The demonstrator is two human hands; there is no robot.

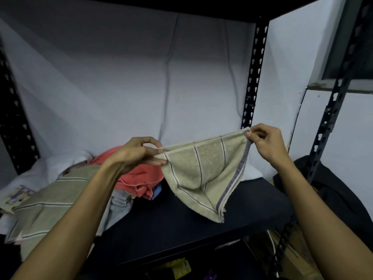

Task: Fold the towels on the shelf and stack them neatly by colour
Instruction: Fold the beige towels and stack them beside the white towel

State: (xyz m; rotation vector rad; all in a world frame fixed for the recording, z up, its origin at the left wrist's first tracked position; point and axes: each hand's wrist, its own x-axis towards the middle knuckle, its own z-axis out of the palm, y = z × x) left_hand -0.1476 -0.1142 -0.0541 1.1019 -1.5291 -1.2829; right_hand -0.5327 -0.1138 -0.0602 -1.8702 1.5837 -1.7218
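A beige striped towel [203, 174] hangs doubled over in the air above the dark shelf [181, 229], its lower corner pointing down. My left hand [139, 154] pinches its top left corners. My right hand [264, 140] pinches the top right corners, slightly higher. To the left lies a loose pile: a coral towel [139, 178], another beige striped towel [50, 201], a grey one [117, 207], a bit of blue cloth [157, 190] and a white towel [60, 162] behind.
Black perforated shelf posts [252, 77] stand at the right and left. A white sheet [121, 87] covers the back. A dark bag [333, 188] sits right of the shelf. Papers [16, 197] lie at the far left.
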